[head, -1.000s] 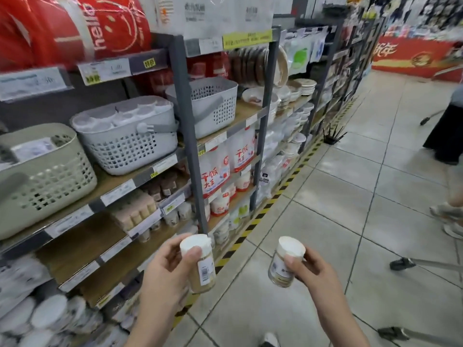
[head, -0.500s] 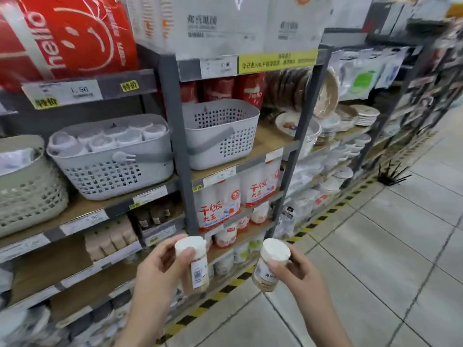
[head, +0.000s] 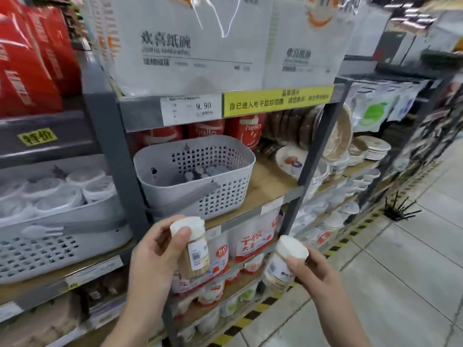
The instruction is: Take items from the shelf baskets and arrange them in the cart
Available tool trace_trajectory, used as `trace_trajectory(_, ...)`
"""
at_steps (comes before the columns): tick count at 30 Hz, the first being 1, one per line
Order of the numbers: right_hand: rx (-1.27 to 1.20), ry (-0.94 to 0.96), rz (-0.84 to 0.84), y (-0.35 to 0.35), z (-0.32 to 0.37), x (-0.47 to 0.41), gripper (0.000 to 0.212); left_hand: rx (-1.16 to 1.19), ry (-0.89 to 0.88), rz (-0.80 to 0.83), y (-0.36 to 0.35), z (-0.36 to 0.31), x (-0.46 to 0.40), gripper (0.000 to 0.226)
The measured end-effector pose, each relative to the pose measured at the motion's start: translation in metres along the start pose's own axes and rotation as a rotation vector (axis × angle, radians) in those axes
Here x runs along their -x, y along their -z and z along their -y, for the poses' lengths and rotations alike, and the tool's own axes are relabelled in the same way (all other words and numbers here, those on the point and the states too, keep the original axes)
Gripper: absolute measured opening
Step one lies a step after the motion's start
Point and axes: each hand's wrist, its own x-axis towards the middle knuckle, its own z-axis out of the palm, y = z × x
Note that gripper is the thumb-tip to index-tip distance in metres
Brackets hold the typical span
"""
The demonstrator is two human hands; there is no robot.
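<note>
The left hand (head: 152,256) wraps a clear, white-capped toothpick jar (head: 191,246), held nearly upright, thumb pressed near the cap. The right hand (head: 310,269) pinches a second white-capped jar (head: 281,261), its long axis tilted, cap up and to the right. Both jars sit just below the front edge of the shelf carrying the grey perforated plastic basket (head: 198,176), the left jar nearer it. No cart shows, so which way the jars must travel cannot be told; the basket's dim contents are hard to make out
</note>
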Motion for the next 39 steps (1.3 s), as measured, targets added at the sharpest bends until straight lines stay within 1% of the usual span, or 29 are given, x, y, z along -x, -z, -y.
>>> trace_trajectory(2,0.002,0.036,-0.014,0.000,0.009,-0.028,0.053,0.005,-0.065,0.008,-0.011,-0.007,-0.025,0.032)
trace_trajectory(3,-0.003,0.045,-0.022,-0.001,0.012,-0.040,0.053,0.004,-0.092,0.002,-0.015,-0.010,-0.037,0.031)
trace_trajectory(6,-0.036,0.065,-0.005,-0.005,0.020,-0.069,0.048,-0.016,-0.166,-0.074,-0.025,-0.020,-0.067,0.037)
trace_trajectory(7,-0.056,0.064,0.014,-0.008,0.023,-0.078,0.049,-0.021,-0.184,-0.102,-0.027,-0.023,-0.075,0.039)
trace_trajectory(9,-0.089,0.074,0.062,-0.016,0.033,-0.096,0.061,-0.044,-0.219,-0.133,-0.031,-0.031,-0.090,0.040)
trace_trajectory(10,-0.102,0.084,0.090,-0.020,0.039,-0.105,0.059,-0.055,-0.234,-0.145,-0.032,-0.034,-0.097,0.040)
trace_trajectory(12,-0.139,0.115,0.147,-0.031,0.049,-0.127,0.040,-0.057,-0.246,-0.180,-0.032,-0.037,-0.111,0.039)
trace_trajectory(14,-0.168,0.155,0.180,-0.042,0.058,-0.147,0.029,-0.071,-0.253,-0.218,-0.032,-0.042,-0.122,0.036)
trace_trajectory(16,-0.180,0.195,0.187,-0.052,0.064,-0.165,0.026,-0.108,-0.259,-0.251,-0.032,-0.044,-0.131,0.035)
trace_trajectory(20,-0.150,0.241,0.218,-0.067,0.073,-0.196,0.033,-0.163,-0.246,-0.290,-0.035,-0.043,-0.144,0.051)
trace_trajectory(21,-0.113,0.260,0.241,-0.071,0.076,-0.203,0.036,-0.199,-0.239,-0.283,-0.036,-0.043,-0.148,0.053)
trace_trajectory(23,-0.015,0.314,0.294,-0.078,0.081,-0.214,0.037,-0.298,-0.225,-0.251,-0.037,-0.043,-0.153,0.048)
trace_trajectory(25,0.099,0.374,0.353,-0.087,0.087,-0.226,0.032,-0.416,-0.190,-0.216,-0.036,-0.041,-0.158,0.043)
trace_trajectory(28,0.316,0.453,0.453,-0.101,0.093,-0.245,0.024,-0.595,-0.141,-0.203,-0.032,-0.036,-0.164,0.046)
trace_trajectory(31,0.535,0.403,0.552,-0.110,0.093,-0.263,0.032,-0.715,-0.119,-0.192,-0.028,-0.032,-0.168,0.048)
trace_trajectory(33,0.704,0.380,0.651,-0.115,0.091,-0.273,0.029,-0.819,-0.060,-0.170,-0.027,-0.030,-0.169,0.050)
trace_trajectory(35,0.888,0.371,0.757,-0.119,0.092,-0.279,0.029,-0.868,0.019,-0.144,-0.026,-0.030,-0.171,0.045)
trace_trajectory(37,0.917,0.299,0.870,-0.124,0.092,-0.286,0.030,-0.918,0.100,-0.108,-0.024,-0.031,-0.174,0.040)
trace_trajectory(39,0.920,0.227,0.974,-0.130,0.093,-0.292,0.045,-1.032,0.169,-0.042,-0.024,-0.032,-0.176,0.039)
